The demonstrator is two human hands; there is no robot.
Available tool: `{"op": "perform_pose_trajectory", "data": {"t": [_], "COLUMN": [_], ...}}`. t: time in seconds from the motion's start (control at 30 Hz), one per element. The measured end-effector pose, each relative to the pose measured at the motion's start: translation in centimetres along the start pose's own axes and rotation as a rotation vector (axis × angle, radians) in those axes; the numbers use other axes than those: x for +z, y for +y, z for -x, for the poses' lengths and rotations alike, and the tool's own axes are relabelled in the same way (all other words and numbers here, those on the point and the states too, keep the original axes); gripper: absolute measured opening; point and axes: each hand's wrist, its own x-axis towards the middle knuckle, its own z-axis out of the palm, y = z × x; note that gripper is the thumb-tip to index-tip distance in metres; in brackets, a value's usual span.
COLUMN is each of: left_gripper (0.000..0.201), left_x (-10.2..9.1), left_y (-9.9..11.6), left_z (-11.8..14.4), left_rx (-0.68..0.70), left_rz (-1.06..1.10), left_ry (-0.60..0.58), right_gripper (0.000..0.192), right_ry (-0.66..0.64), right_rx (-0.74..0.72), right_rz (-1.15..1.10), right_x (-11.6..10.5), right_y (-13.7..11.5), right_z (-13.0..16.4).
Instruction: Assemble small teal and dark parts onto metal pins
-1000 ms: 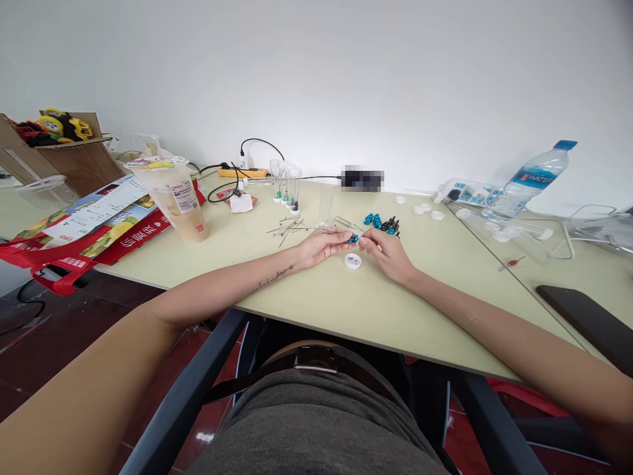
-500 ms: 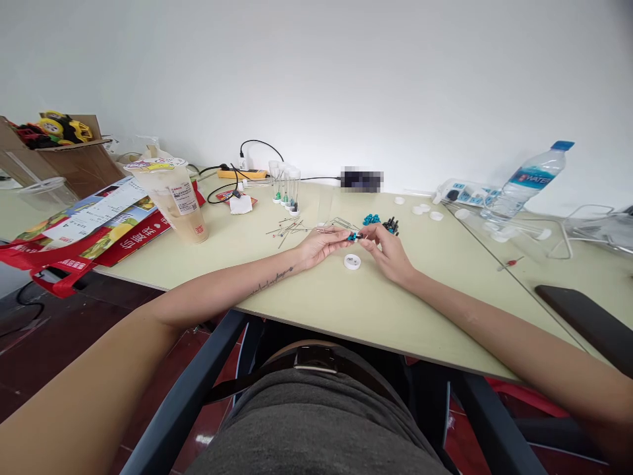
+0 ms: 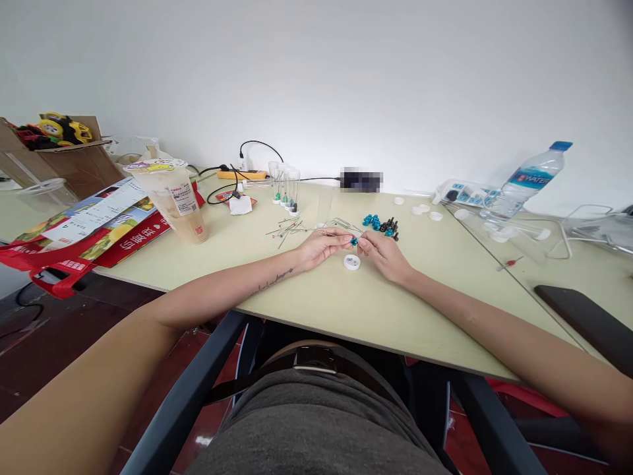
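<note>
My left hand point(image 3: 324, 249) is closed in a pinch on a small blue plastic piece point(image 3: 354, 242), just above the table. Close by on the right, the fingertips of my right hand point(image 3: 384, 254) are pressed together at the piece; whatever they hold is hidden. Directly below sits a round white cap point(image 3: 352, 263) with tiny bits in it. Behind my right hand lie a cluster of blue pieces point(image 3: 370, 221) and a pile of black screw-like pieces point(image 3: 390, 226). Thin metal pins point(image 3: 285, 229) are scattered beyond my left hand.
Clear tubes point(image 3: 285, 188) with white bases stand at the back. A drink cup point(image 3: 171, 201) and red bag point(image 3: 131, 241) are on the left. To the right are white caps point(image 3: 421, 209), a power strip point(image 3: 467, 192), a water bottle point(image 3: 531, 178) and a dark phone point(image 3: 583, 320).
My right hand has turned and lowered slightly, uncovering more of the blue and black pieces behind it. The dark part beside the blue piece between my hands no longer shows.
</note>
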Motion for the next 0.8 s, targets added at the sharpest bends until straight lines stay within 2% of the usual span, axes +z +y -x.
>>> {"op": "perform_pose_trajectory", "data": {"t": [0.17, 0.43, 0.6, 0.8], "left_gripper": [0.014, 0.015, 0.01, 0.009], "left_x": [-0.19, -0.43, -0.4, -0.25], "left_y": [0.04, -0.01, -0.06, -0.08], "left_z": [-0.16, -0.26, -0.26, -0.17], "left_rx": [-0.05, -0.066, -0.062, -0.047], "left_rz": [0.022, 0.012, 0.039, 0.058], "left_ry": [0.015, -0.009, -0.006, -0.033], "right_gripper": [0.025, 0.019, 0.026, 0.044], "right_ry": [0.071, 0.109, 0.088, 0.021], "right_rx": [-0.041, -0.072, -0.004, -0.012], "right_rz": [-0.022, -0.01, 0.013, -0.002], "right_x": [0.27, 0.45, 0.2, -0.08], "right_y": [0.09, 0.53, 0.23, 0.0], "right_z": [0.15, 0.22, 0.14, -0.03]}}
